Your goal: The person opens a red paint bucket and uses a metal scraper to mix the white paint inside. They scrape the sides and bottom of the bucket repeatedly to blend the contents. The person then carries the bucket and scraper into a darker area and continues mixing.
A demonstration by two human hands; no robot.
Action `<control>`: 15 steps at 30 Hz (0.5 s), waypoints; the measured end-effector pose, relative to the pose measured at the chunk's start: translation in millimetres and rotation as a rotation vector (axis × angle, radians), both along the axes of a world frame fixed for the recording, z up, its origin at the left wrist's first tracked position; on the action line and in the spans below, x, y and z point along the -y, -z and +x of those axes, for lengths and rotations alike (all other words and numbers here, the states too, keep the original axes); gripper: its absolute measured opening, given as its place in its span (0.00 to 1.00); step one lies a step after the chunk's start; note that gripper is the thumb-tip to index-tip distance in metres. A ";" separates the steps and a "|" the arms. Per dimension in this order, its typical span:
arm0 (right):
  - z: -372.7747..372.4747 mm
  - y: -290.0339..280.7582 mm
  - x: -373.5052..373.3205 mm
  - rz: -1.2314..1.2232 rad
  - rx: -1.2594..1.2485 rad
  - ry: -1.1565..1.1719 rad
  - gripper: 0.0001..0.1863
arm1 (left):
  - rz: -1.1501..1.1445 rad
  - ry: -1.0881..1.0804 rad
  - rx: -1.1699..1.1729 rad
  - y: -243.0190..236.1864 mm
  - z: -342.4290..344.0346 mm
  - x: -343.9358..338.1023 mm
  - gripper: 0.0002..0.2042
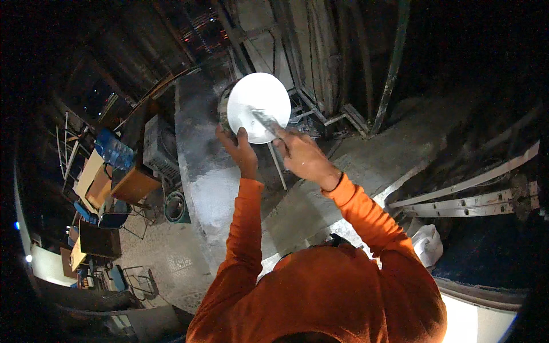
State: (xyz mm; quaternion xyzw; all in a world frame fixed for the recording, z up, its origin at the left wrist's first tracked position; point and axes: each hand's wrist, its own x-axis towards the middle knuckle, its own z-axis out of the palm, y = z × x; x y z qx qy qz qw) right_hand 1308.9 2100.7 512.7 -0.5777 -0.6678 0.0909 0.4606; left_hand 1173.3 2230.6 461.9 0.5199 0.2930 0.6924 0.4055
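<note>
In front of me is a round white-faced object (258, 91) with a darker side at its left; glare washes out its surface, so I cannot tell its exact kind. My left hand (241, 150) grips its lower left edge, thumb on the near rim. In my right hand (306, 155) is a flat greyish tool (262, 119) like a putty knife, its far end against the white face. The fingers close around its near end, where the handle is hidden. Both forearms wear orange sleeves.
A grey ledge (220, 197) runs below my hands. To the left stand a large blue water bottle (114, 150), wooden desks (134, 184), a grey boxy unit (160, 146) and a round bin (176, 207). Metal rails (469, 203) and a white sack (427, 246) lie at right.
</note>
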 end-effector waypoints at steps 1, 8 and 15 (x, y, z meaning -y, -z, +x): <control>-8.5 1.6 2.5 -0.031 0.004 0.030 0.28 | 0.066 0.004 -0.016 4.8 1.7 -1.9 0.36; -35.0 6.2 8.6 -0.076 -0.058 0.164 0.25 | 0.270 0.054 -0.037 16.9 13.8 -3.2 0.35; -9.2 15.2 -30.0 -0.115 -0.133 0.195 0.24 | 0.221 -0.064 -0.148 -3.5 24.1 30.4 0.35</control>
